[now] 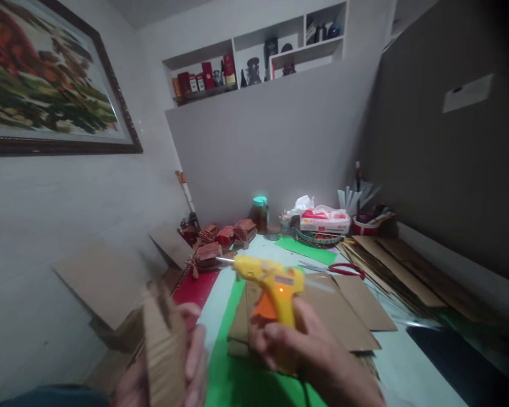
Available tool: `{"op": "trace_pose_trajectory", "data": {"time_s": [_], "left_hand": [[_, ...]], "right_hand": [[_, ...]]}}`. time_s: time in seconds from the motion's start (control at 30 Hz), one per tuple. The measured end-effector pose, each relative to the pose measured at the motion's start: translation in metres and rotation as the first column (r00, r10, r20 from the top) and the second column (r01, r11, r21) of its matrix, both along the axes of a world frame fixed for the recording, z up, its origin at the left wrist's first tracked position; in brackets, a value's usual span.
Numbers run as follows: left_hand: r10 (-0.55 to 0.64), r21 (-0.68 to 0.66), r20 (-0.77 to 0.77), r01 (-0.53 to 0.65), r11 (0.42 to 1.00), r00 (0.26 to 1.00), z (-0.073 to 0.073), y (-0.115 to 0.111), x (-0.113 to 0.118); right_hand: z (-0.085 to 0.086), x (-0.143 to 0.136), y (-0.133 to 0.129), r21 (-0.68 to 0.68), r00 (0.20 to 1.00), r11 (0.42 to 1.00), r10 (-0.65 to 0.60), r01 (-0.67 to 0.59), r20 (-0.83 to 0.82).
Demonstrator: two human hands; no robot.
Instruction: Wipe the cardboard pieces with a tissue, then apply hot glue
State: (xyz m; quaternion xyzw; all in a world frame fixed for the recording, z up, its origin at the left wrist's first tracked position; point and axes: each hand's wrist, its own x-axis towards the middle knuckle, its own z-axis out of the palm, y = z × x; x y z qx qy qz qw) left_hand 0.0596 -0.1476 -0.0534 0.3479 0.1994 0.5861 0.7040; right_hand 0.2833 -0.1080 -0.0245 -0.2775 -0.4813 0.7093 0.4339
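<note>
Seen from the head camera, the right hand (305, 345) was closed around the grip of a yellow glue gun (271, 285), its orange lamp lit and its metal nozzle pointing left, above the near edge of the table (411, 362). The left hand (182, 362) gripped a blurred piece of corrugated card (163, 339), held upright near the table's near left corner, just left of the gun. Under the gun lay brown card sheets (348, 314) on green paper (233, 373). Red-handled scissors (343, 269) lay beyond them, mid-table. At the far edge stood a tissue pack (324, 220), a teal-lidded jar (259, 213) and small brown card models (224, 237).
</note>
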Motion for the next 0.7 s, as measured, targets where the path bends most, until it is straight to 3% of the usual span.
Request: {"op": "trace_pose_trajectory", "data": {"time_s": [0.1, 0.2, 0.3, 0.4, 0.5, 0.6, 0.7], "left_hand": [[-0.127, 0.033, -0.002, 0.127, 0.991, 0.992, -0.002, 0.031, 0.035], [-0.233, -0.004, -0.030, 0.233, 0.972, 0.972, -0.007, 0.058, 0.070], [-0.307, -0.105, -0.063, 0.300, 0.948, 0.949, -0.016, 0.073, 0.091], [-0.340, -0.183, -0.077, 0.322, 0.929, 0.937, -0.027, 0.077, 0.101], [-0.353, -0.180, -0.052, 0.339, 0.923, 0.934, -0.035, 0.077, 0.106], [-0.367, -0.153, -0.036, 0.358, 0.921, 0.930, -0.036, 0.079, 0.108], [-0.341, -0.142, -0.020, 0.335, 0.931, 0.940, -0.033, 0.081, 0.107]], "right_hand": [[-0.006, 0.033, 0.008, 0.086, 0.978, 0.989, -0.134, 0.121, 0.161], [-0.012, 0.050, 0.015, 0.108, 0.884, 0.952, -0.306, 0.286, 0.354], [-0.018, 0.053, 0.020, 0.070, 0.865, 0.931, -0.360, 0.359, 0.349], [-0.020, 0.050, 0.018, -0.055, 0.910, 0.931, -0.339, 0.362, 0.239], [-0.017, 0.049, 0.012, -0.112, 0.869, 0.899, -0.369, 0.424, 0.329], [-0.023, 0.052, 0.006, -0.055, 0.788, 0.875, -0.403, 0.480, 0.465], [-0.042, 0.061, 0.003, 0.071, 0.776, 0.880, -0.449, 0.469, 0.443]]}}
